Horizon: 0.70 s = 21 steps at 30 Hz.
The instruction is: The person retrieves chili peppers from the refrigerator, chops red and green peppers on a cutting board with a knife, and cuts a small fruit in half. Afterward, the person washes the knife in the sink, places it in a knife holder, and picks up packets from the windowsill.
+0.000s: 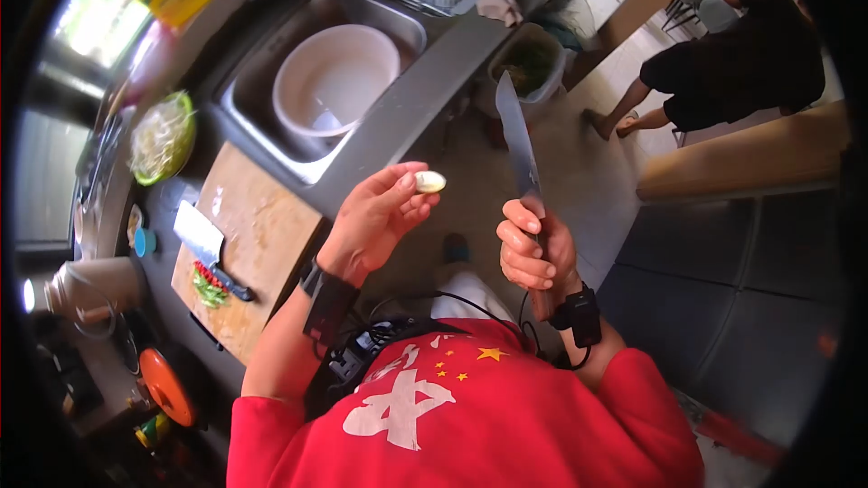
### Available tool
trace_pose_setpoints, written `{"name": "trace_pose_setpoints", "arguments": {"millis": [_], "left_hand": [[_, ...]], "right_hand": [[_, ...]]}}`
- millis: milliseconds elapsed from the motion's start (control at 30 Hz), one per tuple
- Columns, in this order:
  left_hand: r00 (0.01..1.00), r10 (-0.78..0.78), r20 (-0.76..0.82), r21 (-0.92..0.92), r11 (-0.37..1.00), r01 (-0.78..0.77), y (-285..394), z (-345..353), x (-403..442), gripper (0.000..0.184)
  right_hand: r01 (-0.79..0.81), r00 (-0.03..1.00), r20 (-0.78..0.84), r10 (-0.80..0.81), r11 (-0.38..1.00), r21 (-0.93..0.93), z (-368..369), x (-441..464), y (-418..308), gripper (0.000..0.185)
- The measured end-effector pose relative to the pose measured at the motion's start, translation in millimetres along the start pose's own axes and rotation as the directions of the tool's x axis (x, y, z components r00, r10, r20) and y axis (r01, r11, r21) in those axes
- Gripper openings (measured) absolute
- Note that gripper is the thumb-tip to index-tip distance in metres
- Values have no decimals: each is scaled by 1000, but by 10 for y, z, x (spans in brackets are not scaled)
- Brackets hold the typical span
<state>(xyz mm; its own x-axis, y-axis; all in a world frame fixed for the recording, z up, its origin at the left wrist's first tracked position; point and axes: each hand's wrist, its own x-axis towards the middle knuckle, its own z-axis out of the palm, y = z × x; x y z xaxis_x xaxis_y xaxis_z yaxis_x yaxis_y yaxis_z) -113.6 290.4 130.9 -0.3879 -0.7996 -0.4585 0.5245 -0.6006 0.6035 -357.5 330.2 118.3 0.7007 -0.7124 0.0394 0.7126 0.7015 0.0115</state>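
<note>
Between the thumb and fingers of my left hand (380,217) is a small pale oval piece (429,183), perhaps a garlic clove. My right hand (539,248) grips the wooden handle of a large knife (517,140), its blade pointing up and away from me. The blade and the pale piece are apart. To the left, a wooden cutting board (262,221) lies on the counter. On it rest a cleaver (199,233) with a dark handle and a small pile of chopped red and green pieces (210,285).
A white basin (336,79) sits in the metal sink (411,32). Left of the sink is a green bowl of sprouts (163,137). A bin (529,63) stands beyond the counter edge. Another person (741,63) is at the upper right, near a wooden beam (741,154).
</note>
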Motion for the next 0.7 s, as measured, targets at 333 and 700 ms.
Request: {"name": "trace_pose_setpoints", "arguments": {"millis": [333, 700], "left_hand": [[999, 0, -35, 23, 1000, 1, -458, 696, 2015, 37], [999, -42, 18, 484, 874, 28, -442, 769, 2111, 57]], "right_hand": [[274, 597, -630, -497, 864, -422, -475, -918, -1035, 27], [-325, 520, -308, -797, 149, -934, -301, -354, -1100, 18]]}}
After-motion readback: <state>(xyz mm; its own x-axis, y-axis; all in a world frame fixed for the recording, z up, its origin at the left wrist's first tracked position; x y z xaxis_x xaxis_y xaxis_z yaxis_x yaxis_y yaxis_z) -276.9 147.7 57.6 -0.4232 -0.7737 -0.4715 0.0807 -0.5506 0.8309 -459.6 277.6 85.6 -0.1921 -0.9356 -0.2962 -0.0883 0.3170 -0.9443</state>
